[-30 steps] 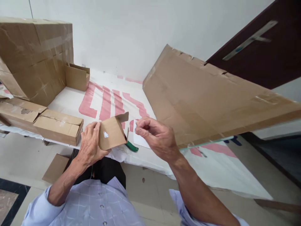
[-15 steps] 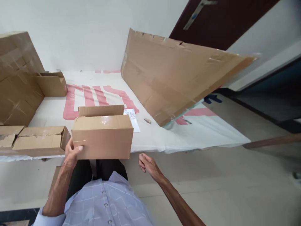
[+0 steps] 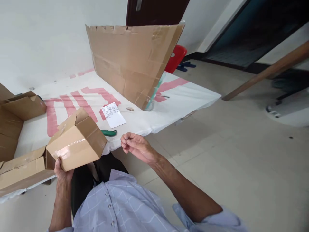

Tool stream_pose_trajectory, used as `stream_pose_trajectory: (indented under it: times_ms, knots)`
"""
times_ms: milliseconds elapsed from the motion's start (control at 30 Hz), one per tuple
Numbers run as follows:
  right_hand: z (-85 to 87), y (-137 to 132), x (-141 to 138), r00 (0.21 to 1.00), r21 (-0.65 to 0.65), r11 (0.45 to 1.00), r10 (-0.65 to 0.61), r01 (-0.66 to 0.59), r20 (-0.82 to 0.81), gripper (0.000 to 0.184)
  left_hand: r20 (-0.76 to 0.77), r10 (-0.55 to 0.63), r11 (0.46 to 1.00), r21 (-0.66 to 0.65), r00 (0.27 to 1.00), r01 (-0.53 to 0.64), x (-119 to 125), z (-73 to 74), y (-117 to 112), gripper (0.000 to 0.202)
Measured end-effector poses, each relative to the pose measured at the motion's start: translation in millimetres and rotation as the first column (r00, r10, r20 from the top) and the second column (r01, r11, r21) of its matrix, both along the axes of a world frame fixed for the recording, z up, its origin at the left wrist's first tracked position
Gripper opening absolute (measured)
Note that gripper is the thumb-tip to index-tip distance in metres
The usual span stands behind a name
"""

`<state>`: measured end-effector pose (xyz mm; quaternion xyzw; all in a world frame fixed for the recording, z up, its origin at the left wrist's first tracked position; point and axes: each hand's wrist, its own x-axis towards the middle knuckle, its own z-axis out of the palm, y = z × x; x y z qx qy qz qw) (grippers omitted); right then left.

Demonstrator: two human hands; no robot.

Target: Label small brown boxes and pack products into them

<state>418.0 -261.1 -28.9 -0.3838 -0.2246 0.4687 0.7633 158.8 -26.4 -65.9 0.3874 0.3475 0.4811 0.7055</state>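
Note:
My left hand [image 3: 62, 170] grips a brown cardboard box [image 3: 77, 145] by its lower left edge, thumb on the near face. The box is tilted at the front edge of the table, its taped side turned toward me. My right hand [image 3: 137, 146] is held off the table's front edge, to the right of the box and apart from it. Its thumb and fingers are pressed together; whatever they pinch, if anything, is too small to make out. A green curved object [image 3: 109, 132], partly behind the box, lies between the two. Beyond it is a white paper with small drawings [image 3: 114, 115].
A large cardboard panel [image 3: 130, 61] stands on the white-covered table [image 3: 154, 120]. More cardboard boxes [image 3: 24, 166] line the left side, with a small open box [image 3: 26, 104] behind. A red chair [image 3: 177, 58] and a wooden pole [image 3: 263, 72] are to the right.
My left hand has turned and tilted the box, so its end flap side now shows. My right hand has risen toward the table edge. The view has swung right, revealing the green object.

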Motion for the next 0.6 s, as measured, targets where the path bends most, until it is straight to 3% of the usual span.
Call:
stream_pose_trajectory:
  times_ms: [267,600]
  knots:
    - [-18.1,-4.9,0.3,0.996,0.013,1.000,-0.014,0.013,0.088,0.041,0.001,0.002,1.000,0.002,1.000,-0.002,3.7,-7.8,4.0,0.065]
    - [-21.6,-5.6,-2.6,0.979,0.047,0.992,-0.123,0.117,0.164,0.046,0.007,-0.027,1.000,0.000,1.000,0.027,8.7,-12.7,5.1,0.068]
